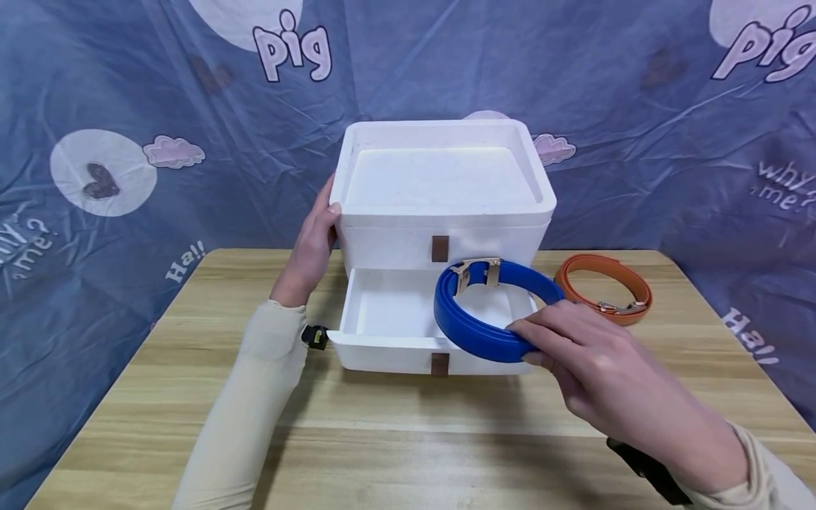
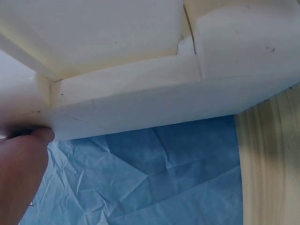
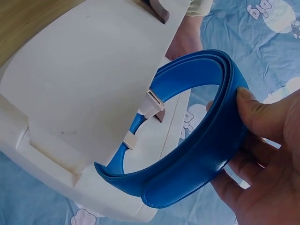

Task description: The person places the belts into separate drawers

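My right hand point(image 1: 599, 368) pinches a coiled blue belt point(image 1: 474, 346) with a gold-coloured metal buckle point(image 1: 492, 273), thumb on one side of the band and fingers on the other. In the head view the coil hangs over the pulled-out lower drawer point(image 1: 382, 345) of a white drawer box point(image 1: 389, 244). The right wrist view has the blue belt point(image 3: 197, 164) partly behind the drawer's front panel point(image 3: 84, 93). My left hand point(image 1: 311, 244) rests against the box's left side, thumb at the front corner; its other fingers are partly hidden behind the box.
A coiled orange-brown belt point(image 1: 602, 263) lies on the wooden table point(image 1: 408, 453), right of the box. Brown pull tabs point(image 1: 440, 248) mark both drawer fronts. The box's top is a shallow, raised-rim tray point(image 1: 538, 177). A blue printed cloth point(image 1: 408, 57) hangs behind.
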A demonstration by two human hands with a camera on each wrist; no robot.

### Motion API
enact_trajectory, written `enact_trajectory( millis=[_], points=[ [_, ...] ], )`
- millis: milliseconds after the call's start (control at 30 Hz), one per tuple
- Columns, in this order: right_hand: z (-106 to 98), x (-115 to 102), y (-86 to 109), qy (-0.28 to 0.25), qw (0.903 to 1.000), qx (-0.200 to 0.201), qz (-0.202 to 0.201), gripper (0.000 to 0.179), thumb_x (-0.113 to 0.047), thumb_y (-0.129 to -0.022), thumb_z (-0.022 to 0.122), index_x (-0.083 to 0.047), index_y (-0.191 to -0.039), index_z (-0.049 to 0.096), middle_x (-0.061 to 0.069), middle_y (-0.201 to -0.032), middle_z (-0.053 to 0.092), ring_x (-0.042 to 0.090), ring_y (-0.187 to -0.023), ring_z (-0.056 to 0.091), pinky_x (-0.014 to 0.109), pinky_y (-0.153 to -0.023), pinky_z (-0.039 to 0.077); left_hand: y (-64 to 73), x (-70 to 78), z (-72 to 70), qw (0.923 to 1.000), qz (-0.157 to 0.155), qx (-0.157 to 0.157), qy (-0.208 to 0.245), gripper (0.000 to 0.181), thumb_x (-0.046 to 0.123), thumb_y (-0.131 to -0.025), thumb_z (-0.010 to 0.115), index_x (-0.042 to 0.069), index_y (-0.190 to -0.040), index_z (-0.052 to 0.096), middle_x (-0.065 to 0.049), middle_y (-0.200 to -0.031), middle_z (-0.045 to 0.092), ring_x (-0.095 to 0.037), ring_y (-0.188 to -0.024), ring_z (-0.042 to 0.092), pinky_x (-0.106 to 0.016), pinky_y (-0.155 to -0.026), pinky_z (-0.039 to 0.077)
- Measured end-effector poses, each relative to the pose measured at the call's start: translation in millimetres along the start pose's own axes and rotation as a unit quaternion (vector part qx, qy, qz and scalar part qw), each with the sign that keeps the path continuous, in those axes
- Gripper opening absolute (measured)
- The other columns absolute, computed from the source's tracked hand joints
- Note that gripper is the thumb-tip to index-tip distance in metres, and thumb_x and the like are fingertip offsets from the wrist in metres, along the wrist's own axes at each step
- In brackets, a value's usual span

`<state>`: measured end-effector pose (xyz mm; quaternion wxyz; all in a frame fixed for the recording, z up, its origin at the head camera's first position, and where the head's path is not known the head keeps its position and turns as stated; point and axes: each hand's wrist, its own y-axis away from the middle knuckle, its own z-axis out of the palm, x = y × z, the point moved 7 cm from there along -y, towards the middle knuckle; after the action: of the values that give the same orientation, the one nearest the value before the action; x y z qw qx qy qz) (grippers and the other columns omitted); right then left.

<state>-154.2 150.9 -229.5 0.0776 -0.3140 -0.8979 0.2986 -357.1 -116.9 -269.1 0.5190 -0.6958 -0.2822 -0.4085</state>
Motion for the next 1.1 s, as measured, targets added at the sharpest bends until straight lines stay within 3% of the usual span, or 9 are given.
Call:
enact_trajectory(
  millis=[267, 700, 1100],
  points=[
    [5, 2, -2.4, -0.006, 0.9997, -0.025, 0.005, 0.049, -0.034, -0.106, 0.028, -0.009, -0.113, 0.069, -0.003, -0.106, 0.062, 0.019, -0.094, 0.057, 0.037, -0.081, 0.046, 0.8, -0.4, 1.8, 1.0, -0.002, -0.002, -0.008, 0.059, 0.027, -0.103, 0.027, 0.014, -0.159, 0.014, -0.002, -0.16, 0.019, -0.022, -0.137, 0.03, -0.043, -0.11, 0.024],
    [9, 4, -7.1, -0.03, 0.9991, -0.029, -0.005, 0.049, -0.036, -0.106, 0.031, -0.006, -0.112, 0.07, -0.002, -0.106, 0.062, 0.016, -0.093, 0.057, 0.031, -0.078, 0.048, 2.0, 0.5, 1.1, 1.0, -0.002, 0.0, -0.009, 0.06, 0.028, -0.102, 0.027, 0.014, -0.159, 0.015, -0.004, -0.159, 0.022, -0.023, -0.134, 0.033, -0.043, -0.109, 0.026],
    [15, 7, -10.1, -0.044, 0.9978, -0.049, -0.001, 0.053, -0.039, -0.105, 0.03, -0.004, -0.112, 0.07, 0.001, -0.108, 0.063, 0.019, -0.095, 0.058, 0.04, -0.075, 0.053, 1.2, 0.7, 0.9, 1.0, -0.004, 0.003, 0.004, 0.059, 0.027, -0.102, 0.027, 0.014, -0.159, 0.015, -0.005, -0.158, 0.023, -0.024, -0.13, 0.036, -0.041, -0.105, 0.029]
  ],
)
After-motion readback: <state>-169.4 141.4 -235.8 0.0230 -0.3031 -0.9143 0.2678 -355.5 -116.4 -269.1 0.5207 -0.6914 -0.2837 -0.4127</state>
